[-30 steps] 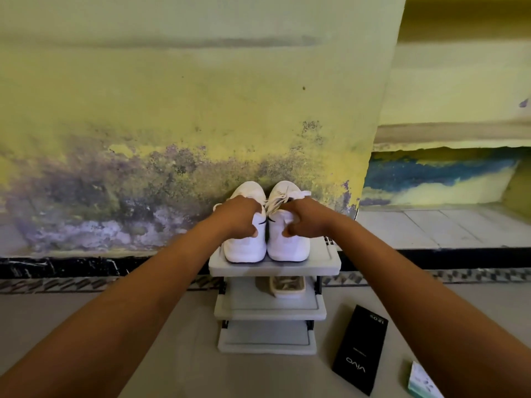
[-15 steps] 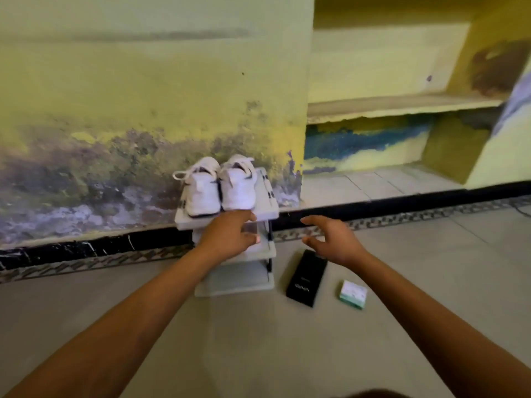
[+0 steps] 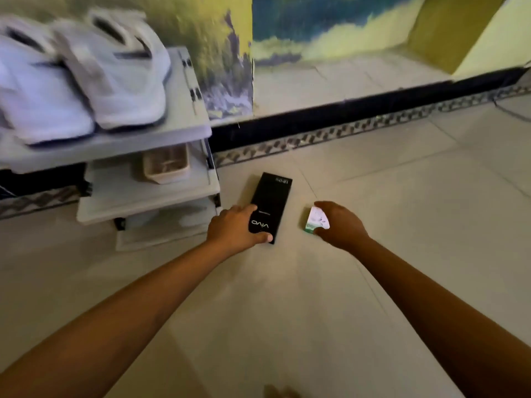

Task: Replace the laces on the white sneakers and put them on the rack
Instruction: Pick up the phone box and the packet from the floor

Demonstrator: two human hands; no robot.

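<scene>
Sneakers [image 3: 86, 79]: both sit side by side on the rack's [image 3: 184, 122] top shelf, upper left of view, blurred, well apart from both your hands. No fingers touch them.

Your left hand [image 3: 235, 228]: on the floor [image 3: 287, 297] right of the rack, gripping the near end of the black box [image 3: 271, 202]; thumb on the near right corner, fingers curled over the left edge.

Your right hand [image 3: 339, 225]: just right of the black box, curled round the small green-white box [image 3: 316, 222]; thumb at its near edge, fingers over the far edge. Box appears tilted up off the floor; contact w/ floor can't be told.

Middle shelf: a beige tray [image 3: 166, 165].
</scene>
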